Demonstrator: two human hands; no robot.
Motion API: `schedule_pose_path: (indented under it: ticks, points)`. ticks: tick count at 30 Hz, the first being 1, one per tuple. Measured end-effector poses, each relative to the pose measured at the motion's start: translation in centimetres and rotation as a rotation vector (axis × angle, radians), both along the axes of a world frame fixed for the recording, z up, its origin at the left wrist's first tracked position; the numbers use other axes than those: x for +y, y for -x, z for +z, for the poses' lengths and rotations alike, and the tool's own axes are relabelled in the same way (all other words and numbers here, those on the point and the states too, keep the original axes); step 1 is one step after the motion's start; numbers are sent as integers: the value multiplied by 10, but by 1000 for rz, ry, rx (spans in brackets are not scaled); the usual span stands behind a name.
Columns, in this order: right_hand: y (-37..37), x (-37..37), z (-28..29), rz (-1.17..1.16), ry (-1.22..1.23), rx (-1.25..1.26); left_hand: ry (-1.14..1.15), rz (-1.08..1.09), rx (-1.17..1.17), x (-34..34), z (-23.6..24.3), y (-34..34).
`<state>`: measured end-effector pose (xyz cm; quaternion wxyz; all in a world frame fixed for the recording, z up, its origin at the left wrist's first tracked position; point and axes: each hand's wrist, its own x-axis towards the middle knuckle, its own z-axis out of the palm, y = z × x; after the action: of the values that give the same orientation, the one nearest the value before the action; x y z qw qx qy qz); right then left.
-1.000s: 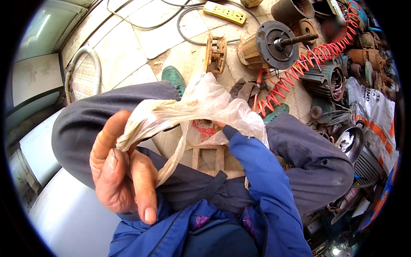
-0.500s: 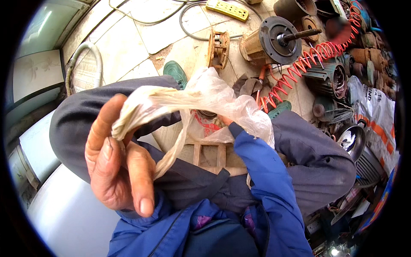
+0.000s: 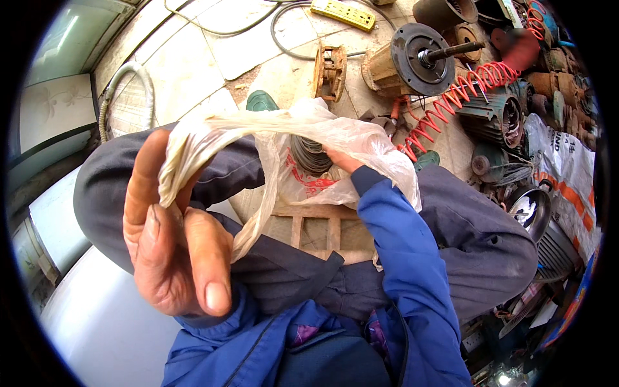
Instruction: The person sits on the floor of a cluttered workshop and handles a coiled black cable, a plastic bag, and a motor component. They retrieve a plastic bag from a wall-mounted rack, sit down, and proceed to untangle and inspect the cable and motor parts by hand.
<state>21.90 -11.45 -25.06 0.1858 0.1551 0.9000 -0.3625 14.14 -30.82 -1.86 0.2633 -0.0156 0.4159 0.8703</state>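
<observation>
My left hand [image 3: 174, 238] is raised at the left, its fingers closed round a twisted handle of a thin whitish plastic bag [image 3: 271, 132]. The bag hangs open between my knees, with red print on its side. My right hand [image 3: 342, 158] reaches inside it, partly covered by the film, and grips a dark grey, ribbed round thing [image 3: 309, 155]. It could be a coil of wire; its far part is hidden by the bag. Below the bag, a small wooden frame [image 3: 316, 211] lies between my legs.
Beyond my feet stand a motor body with a shaft [image 3: 422, 61] and a rusty spool-like part [image 3: 329, 72]. A red coiled hose [image 3: 464, 90] crosses the right side, near several motor parts and a white sack [image 3: 561, 168]. A yellow power strip [image 3: 342, 14] lies at the back.
The ribbed grey thing has come into plainer view in the bag's mouth with my right hand at it. My left hand has shifted slightly left, and the bag is spread wider.
</observation>
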Motion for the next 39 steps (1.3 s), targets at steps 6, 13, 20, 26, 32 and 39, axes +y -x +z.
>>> schedule_pose_path:
  ticks: [6,13,20,26,32,39]
  points:
    - [25,-15,-26,-4,64,83,11,-14,15,0,2,2]
    - [19,-7,-29,21,78,70,-144,-182,142,-16,-23,9]
    - [5,-29,-24,35,58,87,-297,-356,104,0,-28,15]
    - [21,-7,-31,27,83,59,-157,-230,155,8,-22,13]
    - [32,17,-40,18,92,36,-226,-316,209,11,-33,18]
    - [32,19,-41,22,103,36,-233,-307,208,11,-35,14]
